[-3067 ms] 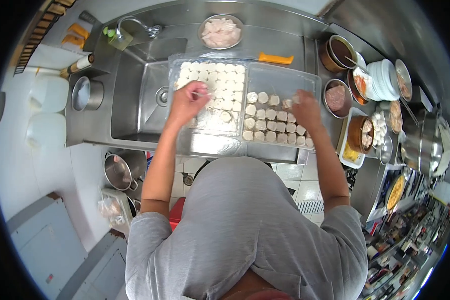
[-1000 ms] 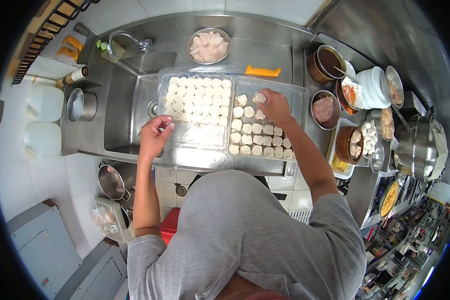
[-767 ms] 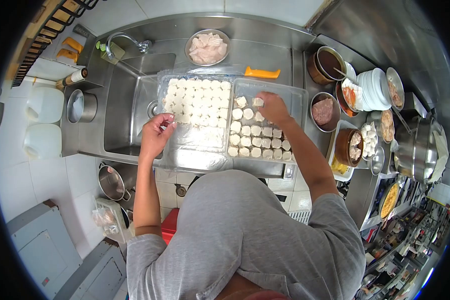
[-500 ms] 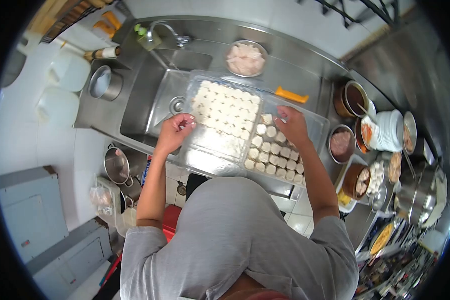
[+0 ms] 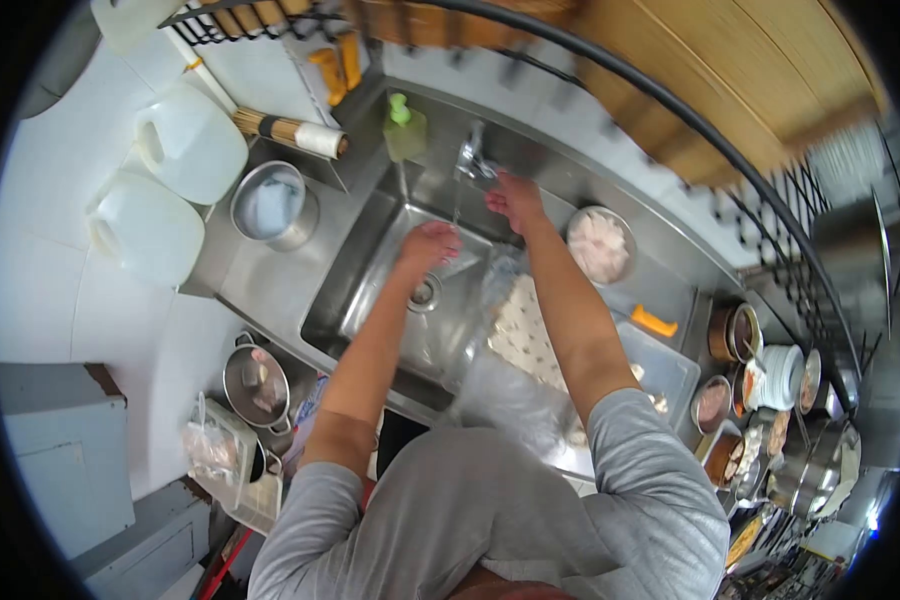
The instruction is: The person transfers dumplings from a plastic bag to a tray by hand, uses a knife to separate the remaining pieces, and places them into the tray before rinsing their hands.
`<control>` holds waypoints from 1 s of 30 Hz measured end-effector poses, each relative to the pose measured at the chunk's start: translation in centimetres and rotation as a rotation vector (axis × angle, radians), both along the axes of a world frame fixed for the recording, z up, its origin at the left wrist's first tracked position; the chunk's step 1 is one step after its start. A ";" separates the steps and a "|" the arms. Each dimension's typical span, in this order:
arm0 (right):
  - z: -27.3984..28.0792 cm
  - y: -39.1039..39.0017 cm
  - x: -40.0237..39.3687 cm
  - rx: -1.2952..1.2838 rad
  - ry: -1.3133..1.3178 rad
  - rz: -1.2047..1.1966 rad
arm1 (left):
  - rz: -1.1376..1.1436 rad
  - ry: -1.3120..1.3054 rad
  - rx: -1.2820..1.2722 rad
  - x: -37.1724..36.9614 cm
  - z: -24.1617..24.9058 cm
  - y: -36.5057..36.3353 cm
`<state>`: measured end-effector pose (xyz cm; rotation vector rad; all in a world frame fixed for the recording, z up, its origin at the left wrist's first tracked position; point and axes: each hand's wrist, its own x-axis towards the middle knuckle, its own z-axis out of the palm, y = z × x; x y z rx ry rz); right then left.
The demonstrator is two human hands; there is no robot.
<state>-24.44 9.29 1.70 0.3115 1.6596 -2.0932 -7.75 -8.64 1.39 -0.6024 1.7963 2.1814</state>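
Note:
At the back of the sink (image 5: 370, 310) is a chrome faucet (image 5: 471, 150), with a thin stream of water falling from it. My left hand (image 5: 432, 246) is at that stream, above the basin and its drain (image 5: 425, 292), fingers loosely apart and holding nothing. My right hand (image 5: 516, 200) is at the faucet handle (image 5: 487, 170), its curled fingers closed against it. Below my right forearm lies a plastic-lined tray of small white pieces (image 5: 523, 335), partly hidden by the arm. A second clear tray (image 5: 678, 375) is to its right.
A bowl of pale raw meat (image 5: 600, 245) stands behind the trays, near a yellow-orange object (image 5: 654, 320). Left of the sink are a metal pot (image 5: 275, 205) and a soap bottle (image 5: 405, 135). A black rack (image 5: 660, 95) overhangs the back. Bowls and plates (image 5: 775, 378) crowd the right.
Both hands have moved from above the trays to the faucet and sink. Water now runs from the faucet. The view has turned toward the sink.

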 end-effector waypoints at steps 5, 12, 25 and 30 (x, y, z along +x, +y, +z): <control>-4.0 -1.2 -4.6 -0.020 -0.047 -0.074 | -0.090 -0.067 -0.031 -3.7 -0.9 -1.0; -6.7 -0.8 -1.7 0.814 0.807 -0.113 | -0.088 -0.215 0.362 -5.4 -6.3 0.1; -1.4 -11.9 17.1 0.975 0.585 -0.077 | -0.143 0.277 1.116 -1.2 -4.8 -1.0; -2.4 -5.7 14.6 1.093 0.719 0.209 | -0.082 -0.149 0.777 -0.9 -4.8 -1.5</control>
